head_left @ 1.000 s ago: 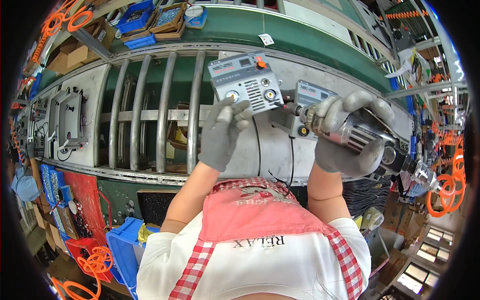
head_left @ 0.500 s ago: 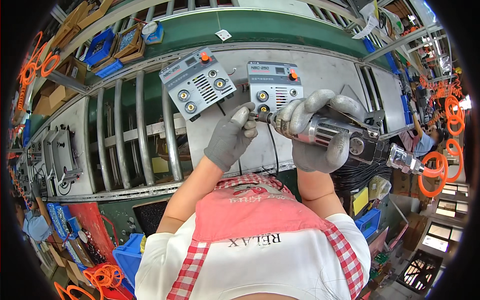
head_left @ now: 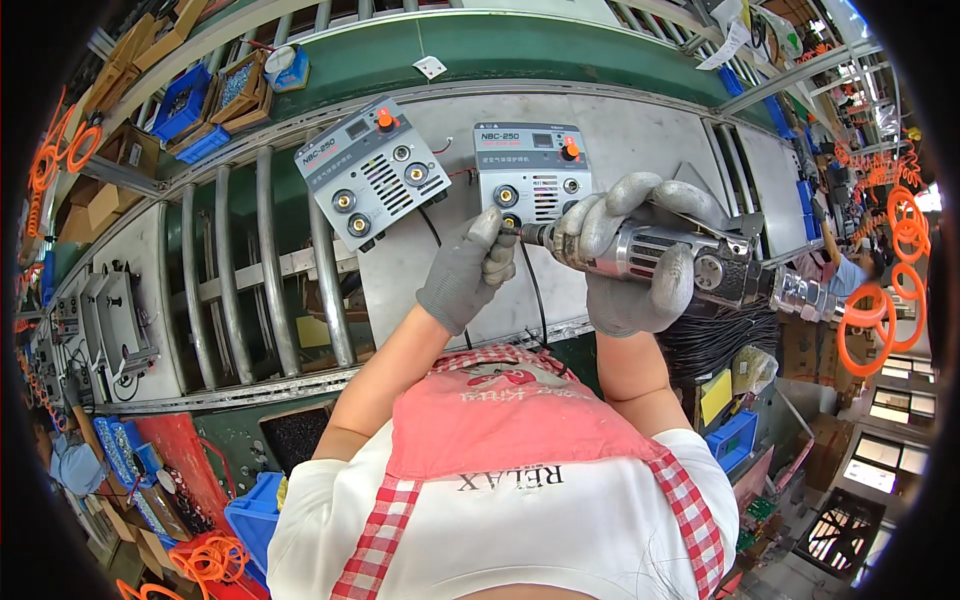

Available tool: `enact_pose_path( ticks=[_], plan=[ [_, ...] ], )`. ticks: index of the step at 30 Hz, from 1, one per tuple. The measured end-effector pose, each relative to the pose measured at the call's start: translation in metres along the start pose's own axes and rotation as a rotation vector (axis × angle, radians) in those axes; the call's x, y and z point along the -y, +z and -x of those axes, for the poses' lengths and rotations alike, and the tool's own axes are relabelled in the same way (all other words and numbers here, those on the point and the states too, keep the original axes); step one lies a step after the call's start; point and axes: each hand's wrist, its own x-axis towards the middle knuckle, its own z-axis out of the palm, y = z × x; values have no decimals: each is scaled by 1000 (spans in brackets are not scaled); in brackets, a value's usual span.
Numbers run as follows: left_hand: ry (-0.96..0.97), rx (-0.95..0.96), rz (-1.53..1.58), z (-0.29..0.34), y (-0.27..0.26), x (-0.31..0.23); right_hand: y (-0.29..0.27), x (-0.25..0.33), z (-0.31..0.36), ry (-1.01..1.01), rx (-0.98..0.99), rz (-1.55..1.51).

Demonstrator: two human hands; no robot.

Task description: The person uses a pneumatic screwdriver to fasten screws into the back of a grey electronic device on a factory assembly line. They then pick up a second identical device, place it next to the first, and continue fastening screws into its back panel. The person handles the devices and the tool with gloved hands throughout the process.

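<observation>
Driver point(head_left: 640, 255) in R hand point(head_left: 617, 302), tip point(head_left: 517, 231) obsc. at L hand point(head_left: 466, 274)

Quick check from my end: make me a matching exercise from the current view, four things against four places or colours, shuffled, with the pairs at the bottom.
Things:
1. Left hand
2. Right hand
3. Cable bundle
4. Knob on the right-hand grey machine

Places and colours:
A. Orange
B. Wrapped around the body of the power tool
C. Black
D. Fingers at the front tip of the power tool

Right pairs: 1-D, 2-B, 3-C, 4-A
</observation>
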Motion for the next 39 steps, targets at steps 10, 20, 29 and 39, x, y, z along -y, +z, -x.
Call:
enact_pose_path(
  ticks=[10, 20, 29, 39],
  plan=[
    [-111, -150, 88, -14, 2, -3, -12, -29, -7, 51, -79, -1],
    [403, -595, -756, -41, -34, 6, -52, -65, -20, -97, -125, 337],
    [368, -213, -644, -72, -35, 17, -57, -78, -17, -69, -107, 298],
    [360, -316, -542, -74, -22, 25, -70, -90, -18, -2, -6, 261]
  ],
)
